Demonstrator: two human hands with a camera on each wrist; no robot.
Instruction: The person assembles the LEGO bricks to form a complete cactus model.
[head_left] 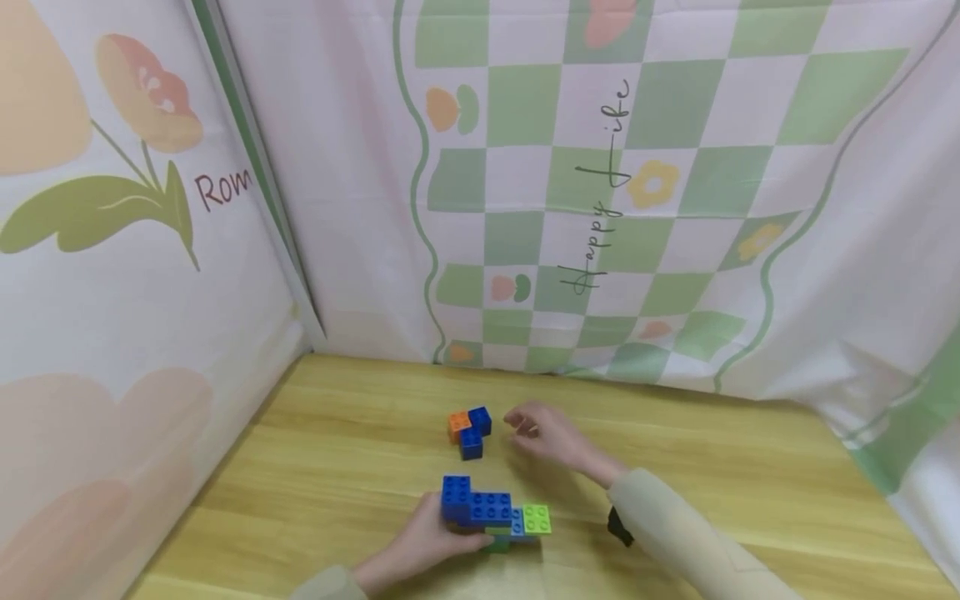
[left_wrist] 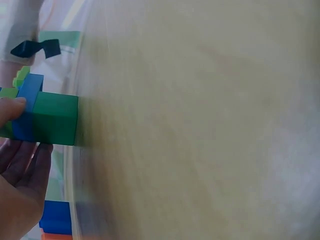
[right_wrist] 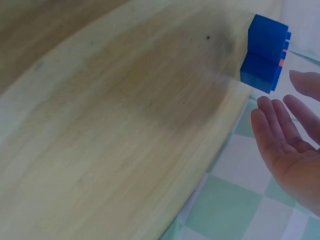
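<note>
My left hand (head_left: 427,537) grips a built-up toy brick model (head_left: 491,507) near the front of the table. Dark blue bricks top it, with a lime green brick (head_left: 537,518) at its right end. From the left wrist view, a green brick (left_wrist: 56,119) shows at its base, the thumb on one side and fingers on the other. Beyond it, my right hand (head_left: 551,437) holds nothing, its fingers loosely bent. Just left of those fingertips sit an orange brick (head_left: 459,427) and two dark blue bricks (head_left: 471,444), close together. The right wrist view shows the blue bricks (right_wrist: 266,40) before the fingers.
The wooden table (head_left: 360,417) meets a checked curtain (head_left: 600,250) at the back. A printed cloth wall (head_left: 112,333) borders the left side. A black item (head_left: 620,527) shows at the right sleeve (head_left: 675,533).
</note>
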